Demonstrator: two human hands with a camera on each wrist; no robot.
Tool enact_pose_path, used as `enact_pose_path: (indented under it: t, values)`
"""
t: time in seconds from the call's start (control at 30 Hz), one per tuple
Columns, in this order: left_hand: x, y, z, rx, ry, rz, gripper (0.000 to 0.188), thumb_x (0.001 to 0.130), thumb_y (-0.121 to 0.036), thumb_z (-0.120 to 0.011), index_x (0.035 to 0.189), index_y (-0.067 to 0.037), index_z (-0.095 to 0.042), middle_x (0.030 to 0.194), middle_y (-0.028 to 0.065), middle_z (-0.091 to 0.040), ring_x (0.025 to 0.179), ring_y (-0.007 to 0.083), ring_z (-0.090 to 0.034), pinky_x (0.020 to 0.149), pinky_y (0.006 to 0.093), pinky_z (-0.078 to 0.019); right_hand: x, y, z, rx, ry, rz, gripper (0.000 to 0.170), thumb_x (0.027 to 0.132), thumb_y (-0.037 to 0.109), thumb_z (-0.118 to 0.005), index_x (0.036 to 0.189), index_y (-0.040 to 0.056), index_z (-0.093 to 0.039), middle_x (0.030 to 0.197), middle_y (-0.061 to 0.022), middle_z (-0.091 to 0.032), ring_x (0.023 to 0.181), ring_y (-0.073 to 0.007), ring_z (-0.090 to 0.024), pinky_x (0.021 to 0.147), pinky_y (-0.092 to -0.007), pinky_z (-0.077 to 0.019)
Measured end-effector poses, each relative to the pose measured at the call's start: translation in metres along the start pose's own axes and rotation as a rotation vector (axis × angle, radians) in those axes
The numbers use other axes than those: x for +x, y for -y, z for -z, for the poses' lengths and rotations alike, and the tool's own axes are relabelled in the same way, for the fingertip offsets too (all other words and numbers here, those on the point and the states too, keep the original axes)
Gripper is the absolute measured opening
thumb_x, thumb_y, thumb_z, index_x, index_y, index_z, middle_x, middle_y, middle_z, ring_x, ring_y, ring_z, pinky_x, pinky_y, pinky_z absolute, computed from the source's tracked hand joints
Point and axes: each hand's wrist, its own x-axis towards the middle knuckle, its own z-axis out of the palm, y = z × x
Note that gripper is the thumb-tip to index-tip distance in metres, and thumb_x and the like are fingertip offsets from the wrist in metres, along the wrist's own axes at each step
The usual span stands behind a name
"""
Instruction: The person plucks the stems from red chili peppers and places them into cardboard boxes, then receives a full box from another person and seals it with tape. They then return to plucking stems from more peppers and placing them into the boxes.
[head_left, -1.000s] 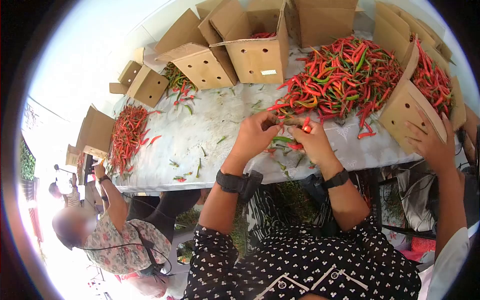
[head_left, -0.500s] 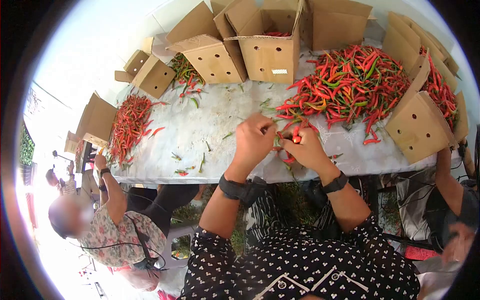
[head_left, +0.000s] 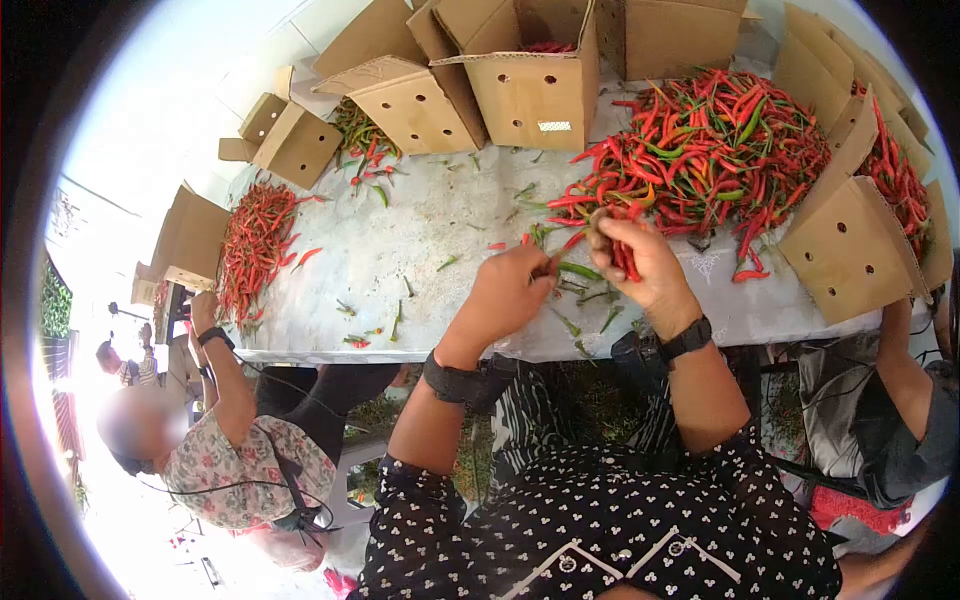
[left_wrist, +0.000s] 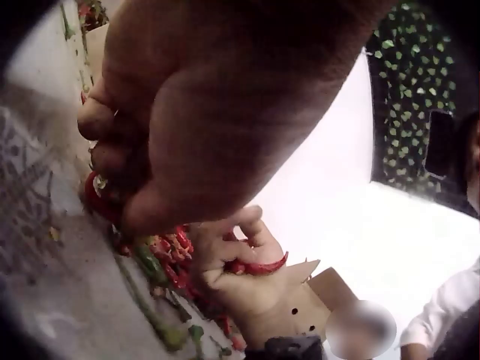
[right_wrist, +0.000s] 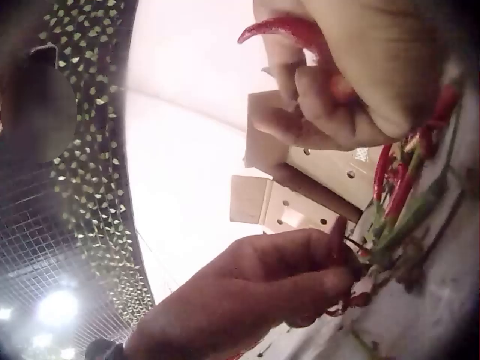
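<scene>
Close above the cloth, my left hand (head_left: 505,300) pinches a small red chili (left_wrist: 99,199) at its fingertips, seen in the left wrist view. To its right, my right hand (head_left: 648,268) curls round a few red chilies (head_left: 625,262), palm partly upward. One curved chili (right_wrist: 289,30) sticks out of that grip in the right wrist view. Between and below the hands lie a green chili (head_left: 580,271) and loose green stems (head_left: 568,323). A large heap of red and green chilies (head_left: 700,150) lies just beyond my right hand.
Cardboard boxes (head_left: 530,95) line the far edge; another box (head_left: 850,245), with chilies inside, stands at the right. A smaller red heap (head_left: 255,245) lies at the left of the table (head_left: 430,215). A person in a floral shirt (head_left: 250,475) is at the left, another at the right.
My hands, close together before, have moved apart; the right one has turned, showing chilies in its palm. The other person's hand has left the right-hand box.
</scene>
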Motion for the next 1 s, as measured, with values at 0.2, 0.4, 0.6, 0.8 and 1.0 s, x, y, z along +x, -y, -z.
enact_pose_path:
  t: [0.2,0.4,0.6,0.8,1.0]
  values:
    - [0.014,-0.018,0.012,-0.885,-0.1,0.362,0.019,0.082,-0.002,-0.054,0.1,0.002,-0.057,0.08,0.0042,-0.061,0.069,0.0076,-0.055,0.059,0.023,-0.0454,-0.012,-0.008,-0.018,-0.445,0.043,0.013,0.012,0.079,0.011,-0.062,0.086,0.0041,-0.055,0.057,0.0034,-0.049,0.043,-0.0034,-0.04,0.035,-0.0194,-0.0258]
    - [0.03,-0.037,0.015,-0.883,-0.02,0.33,0.024,0.085,-0.002,-0.048,0.107,0.0,-0.058,0.077,0.0042,-0.062,0.063,0.0071,-0.055,0.058,0.0213,-0.0463,-0.013,-0.01,-0.018,-0.437,-0.042,0.225,0.015,0.079,0.013,-0.063,0.089,0.0039,-0.056,0.068,-0.0025,-0.058,0.042,-0.0032,-0.04,0.036,-0.0179,-0.028]
    - [0.07,-0.02,0.005,-0.425,-0.071,0.175,0.022,0.077,-0.01,-0.056,0.096,-0.003,-0.061,0.071,0.012,-0.061,0.058,0.0218,-0.059,0.056,0.0323,-0.0481,-0.006,0.014,0.012,-0.07,-0.233,0.271,0.012,0.083,0.02,-0.059,0.083,0.0094,-0.054,0.064,0.0003,-0.051,0.045,-0.0045,-0.041,0.037,-0.0189,-0.029]
    - [0.076,-0.005,-0.029,0.282,-0.003,-0.029,0.016,0.07,-0.013,-0.057,0.083,-0.003,-0.06,0.073,0.0177,-0.059,0.074,0.0367,-0.058,0.066,0.0444,-0.0467,-0.002,0.016,0.014,0.053,-0.354,0.295,0.019,0.08,0.027,-0.063,0.073,0.0117,-0.053,0.057,0.0035,-0.049,0.045,-0.0065,-0.042,0.037,-0.0217,-0.029]
    - [0.054,0.013,-0.006,0.035,-0.062,0.053,0.014,0.072,-0.009,-0.056,0.081,0.001,-0.058,0.072,0.0173,-0.06,0.07,0.0316,-0.06,0.063,0.0405,-0.0466,-0.004,0.01,0.013,-0.225,-0.243,0.257,0.014,0.079,0.019,-0.063,0.073,0.0091,-0.056,0.055,0.003,-0.049,0.045,-0.0066,-0.045,0.04,-0.0219,-0.0311]
